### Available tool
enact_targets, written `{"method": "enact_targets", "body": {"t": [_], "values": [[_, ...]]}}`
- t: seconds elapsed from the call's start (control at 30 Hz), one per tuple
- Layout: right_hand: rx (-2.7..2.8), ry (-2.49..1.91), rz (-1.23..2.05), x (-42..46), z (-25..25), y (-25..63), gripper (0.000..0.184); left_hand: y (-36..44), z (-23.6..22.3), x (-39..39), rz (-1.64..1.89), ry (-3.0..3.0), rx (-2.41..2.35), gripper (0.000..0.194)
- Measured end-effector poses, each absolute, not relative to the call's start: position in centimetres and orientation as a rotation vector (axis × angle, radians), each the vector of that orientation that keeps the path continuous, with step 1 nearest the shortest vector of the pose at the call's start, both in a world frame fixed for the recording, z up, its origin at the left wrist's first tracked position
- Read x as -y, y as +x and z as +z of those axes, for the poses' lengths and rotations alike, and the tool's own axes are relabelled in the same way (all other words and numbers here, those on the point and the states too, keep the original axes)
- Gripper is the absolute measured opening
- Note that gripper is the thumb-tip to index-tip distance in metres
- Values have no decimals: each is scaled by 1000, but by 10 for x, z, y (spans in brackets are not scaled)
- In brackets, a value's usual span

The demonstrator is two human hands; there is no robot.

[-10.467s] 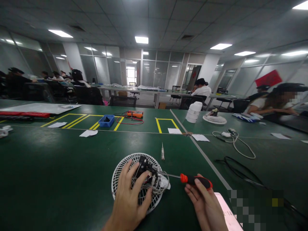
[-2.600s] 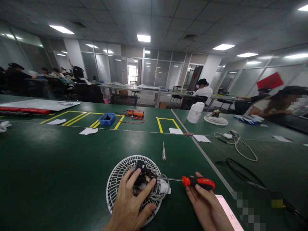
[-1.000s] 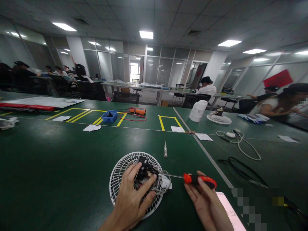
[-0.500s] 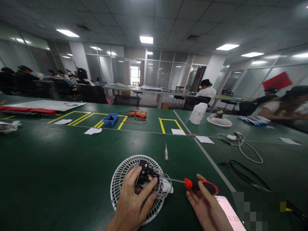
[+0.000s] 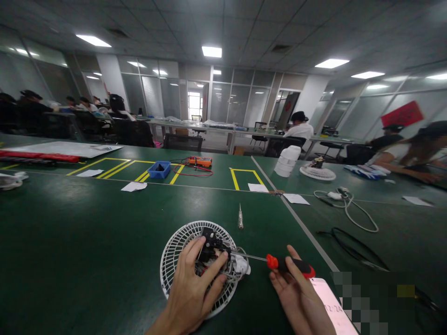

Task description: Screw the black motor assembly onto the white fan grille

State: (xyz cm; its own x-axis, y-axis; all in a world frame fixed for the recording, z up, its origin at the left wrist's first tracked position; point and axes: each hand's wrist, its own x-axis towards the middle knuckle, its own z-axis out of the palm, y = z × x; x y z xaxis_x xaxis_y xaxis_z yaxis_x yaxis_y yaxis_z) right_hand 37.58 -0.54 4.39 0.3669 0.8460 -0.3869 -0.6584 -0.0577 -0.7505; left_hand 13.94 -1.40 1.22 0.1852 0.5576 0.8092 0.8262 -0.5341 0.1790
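Note:
A white round fan grille [image 5: 174,253] lies flat on the green table near me. A black motor part with wires [image 5: 213,246] sits on its centre. My left hand [image 5: 192,291] rests on the grille, fingers curled over the motor part and holding it down. My right hand [image 5: 296,298] grips the red and black handle of a screwdriver [image 5: 288,264]. Its thin shaft reaches left to the motor part. A white plug or connector [image 5: 240,265] lies at the grille's right rim.
A small pen-like tester screwdriver [image 5: 240,217] lies beyond the grille. A phone [image 5: 331,309] sits by my right wrist. Black cable [image 5: 352,249] and white cable [image 5: 349,209] lie to the right. Further off are a blue bin [image 5: 159,170], an orange multimeter [image 5: 199,161], another grille [image 5: 317,173]. People sit at other tables.
The hands stay on the motor part and the screwdriver throughout. Only the view shifts slightly; the right hand's fingers shift a little on the handle.

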Motion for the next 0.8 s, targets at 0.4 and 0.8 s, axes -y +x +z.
{"method": "enact_targets", "body": {"t": [0.4, 0.8], "values": [[225, -982, 1284, 6, 46, 374, 67, 138, 11, 15, -1257, -2168, 1328, 38], [216, -1016, 1304, 4, 41, 381, 64, 139, 13, 13, -1265, -2147, 1317, 38]]}}
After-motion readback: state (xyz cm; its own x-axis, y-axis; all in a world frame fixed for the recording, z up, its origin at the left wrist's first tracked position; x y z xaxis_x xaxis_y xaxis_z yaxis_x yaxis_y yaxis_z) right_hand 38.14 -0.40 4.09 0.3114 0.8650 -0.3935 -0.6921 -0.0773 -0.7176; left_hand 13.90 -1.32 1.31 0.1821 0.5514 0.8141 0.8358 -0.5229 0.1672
